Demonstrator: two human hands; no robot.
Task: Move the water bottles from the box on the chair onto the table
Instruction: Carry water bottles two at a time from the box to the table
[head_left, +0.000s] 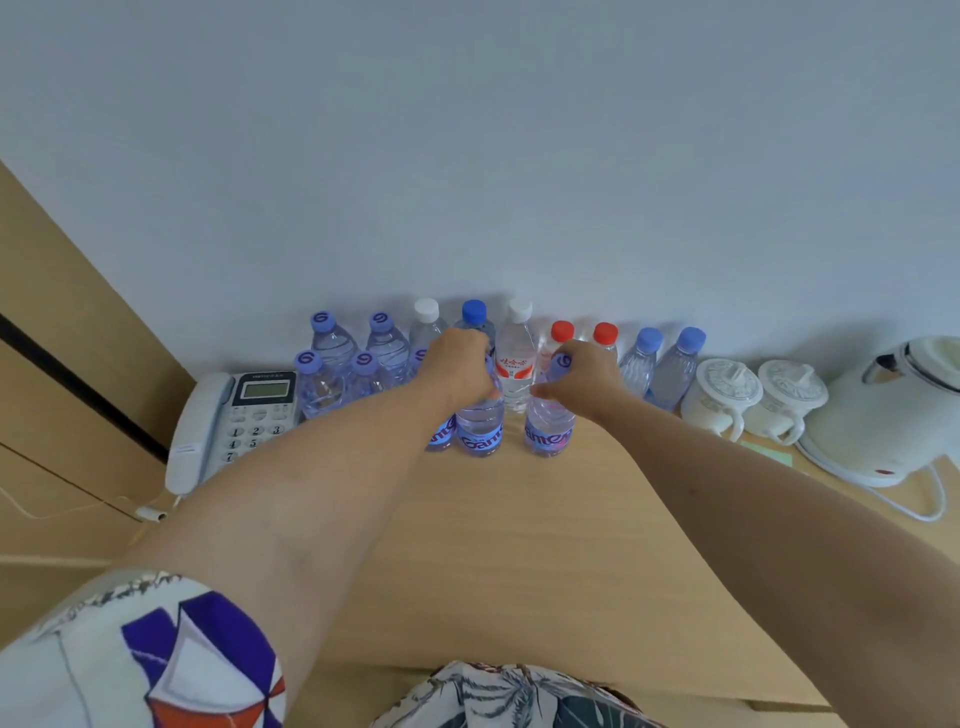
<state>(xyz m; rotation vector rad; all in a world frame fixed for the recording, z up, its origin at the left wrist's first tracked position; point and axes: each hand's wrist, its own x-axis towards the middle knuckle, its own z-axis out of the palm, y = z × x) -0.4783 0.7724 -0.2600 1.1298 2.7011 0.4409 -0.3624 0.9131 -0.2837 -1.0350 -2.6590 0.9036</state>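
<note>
Left hand (457, 371) clenched round a purple-label bottle (480, 426); right hand (582, 376) grasping another (549, 428). Both stand on the counter (519, 545), in front of the crowded row (519, 353) by the wall. Risk: knuckles nudging neighbours on release, toppling several.

Clear glossy plastic water bottles (480, 415) stand on the matt pale wood-grain table (519, 545); right of them, glossy white ceramic lidded cups (722, 395) and a smooth white kettle (883, 410); left, a matt plastic telephone (234, 421)
</note>
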